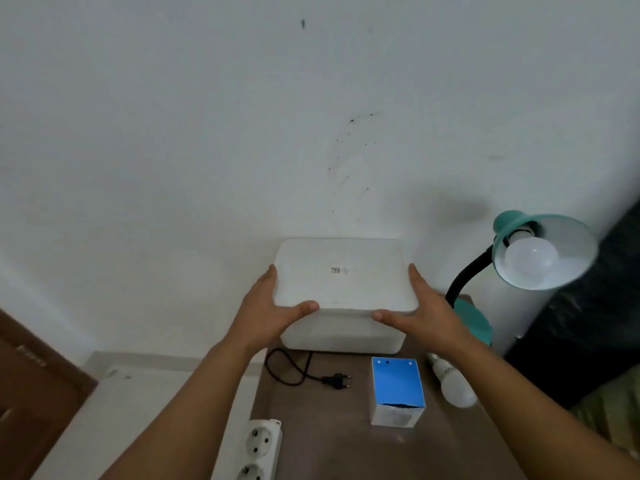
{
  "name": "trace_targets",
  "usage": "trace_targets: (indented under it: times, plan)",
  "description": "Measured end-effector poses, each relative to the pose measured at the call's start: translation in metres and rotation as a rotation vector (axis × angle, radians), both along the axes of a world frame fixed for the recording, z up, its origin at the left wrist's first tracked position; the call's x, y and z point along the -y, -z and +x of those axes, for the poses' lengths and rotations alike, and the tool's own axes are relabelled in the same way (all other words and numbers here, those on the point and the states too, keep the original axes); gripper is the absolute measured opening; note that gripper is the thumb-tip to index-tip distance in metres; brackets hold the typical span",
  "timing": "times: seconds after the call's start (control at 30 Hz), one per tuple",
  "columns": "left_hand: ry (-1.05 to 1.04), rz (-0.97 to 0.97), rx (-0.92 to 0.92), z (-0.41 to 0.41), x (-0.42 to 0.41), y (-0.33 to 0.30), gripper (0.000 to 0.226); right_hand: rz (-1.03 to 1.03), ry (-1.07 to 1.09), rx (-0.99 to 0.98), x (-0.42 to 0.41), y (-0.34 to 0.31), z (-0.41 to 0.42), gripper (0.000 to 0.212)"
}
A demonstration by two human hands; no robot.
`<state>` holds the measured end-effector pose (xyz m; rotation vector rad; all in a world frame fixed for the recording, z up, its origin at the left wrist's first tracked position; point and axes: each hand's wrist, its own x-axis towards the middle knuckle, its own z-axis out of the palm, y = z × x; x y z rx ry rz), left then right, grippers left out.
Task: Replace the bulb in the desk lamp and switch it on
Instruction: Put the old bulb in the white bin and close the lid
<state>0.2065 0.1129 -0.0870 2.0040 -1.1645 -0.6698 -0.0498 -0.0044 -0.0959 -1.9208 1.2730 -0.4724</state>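
Desk lamp [519, 258]: teal gooseneck at the back right corner of the table, shade tipped toward the camera so the socket is easy to get at. A white bulb [531, 261] sits screwed in it, unlit.
Table [332, 445]: small brown top pushed against the white wall, so everything is crowded within arm's reach.
White box [341, 282]: biggest thing on the table, at the back against the wall, just left of the lamp base. Looks like a lidded storage box, can't tell what's inside.
Left hand [268, 306]: on the lid's left edge, fingers straight along the side, thumb hooked over the front corner. My guess is it's about to lift the lid or shift the box.
Right hand [422, 306]: mirrors it on the right edge, same flat hold with thumb at the front corner.
Power strip [259, 448]: hangs at the table's front left edge, sockets free.
Blue carton [398, 389]: bulb packaging, front end open, standing in front of the box.
Spare bulb [452, 384]: lying loose on its side right of the carton, near the lamp base.
Plug [334, 381]: black, lying unplugged with its cord looped, so probably safe to swap bulbs.
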Motion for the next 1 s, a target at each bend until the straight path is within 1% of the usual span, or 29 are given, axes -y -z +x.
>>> trace_targets:
  times: [0.07, 0.17, 0.23, 0.3, 0.47, 0.6, 0.73, 0.83, 0.9, 1.0]
  plan:
    - [-0.010, 0.001, 0.020, 0.000, -0.001, -0.001, 0.117, -0.003, 0.003, 0.010, 0.000, 0.002, 0.001, 0.131]
    - [-0.008, -0.017, 0.063, -0.001, -0.002, -0.004, 0.100, -0.013, 0.010, 0.011, 0.000, 0.002, 0.001, 0.131]
    - [-0.008, -0.025, 0.079, 0.000, -0.002, -0.006, 0.097, -0.008, 0.016, 0.024, 0.000, 0.001, 0.001, 0.133]
    - [-0.018, -0.052, 0.085, -0.002, -0.004, -0.012, 0.105, -0.025, 0.022, 0.032, -0.001, 0.000, 0.000, 0.135]
    - [-0.034, -0.124, 0.099, -0.008, -0.012, -0.030, 0.121, -0.077, 0.038, 0.094, -0.010, -0.013, -0.004, 0.133]
    - [-0.043, -0.118, 0.146, -0.022, -0.038, -0.035, 0.133, -0.109, 0.045, 0.093, -0.036, -0.019, -0.021, 0.130]
    - [-0.051, -0.128, 0.154, -0.047, -0.078, -0.029, 0.120, -0.109, 0.039, 0.113, -0.077, -0.020, -0.047, 0.122]
    - [-0.072, -0.112, 0.155, -0.071, -0.111, -0.022, 0.121, -0.122, 0.011, 0.113, -0.111, -0.016, -0.070, 0.117]
    - [-0.072, -0.099, 0.150, -0.090, -0.133, -0.018, 0.119, -0.126, 0.014, 0.104, -0.132, -0.011, -0.088, 0.119]
    - [-0.087, -0.080, 0.125, -0.114, -0.164, -0.007, 0.124, -0.095, 0.037, 0.146, -0.162, -0.006, -0.111, 0.124]
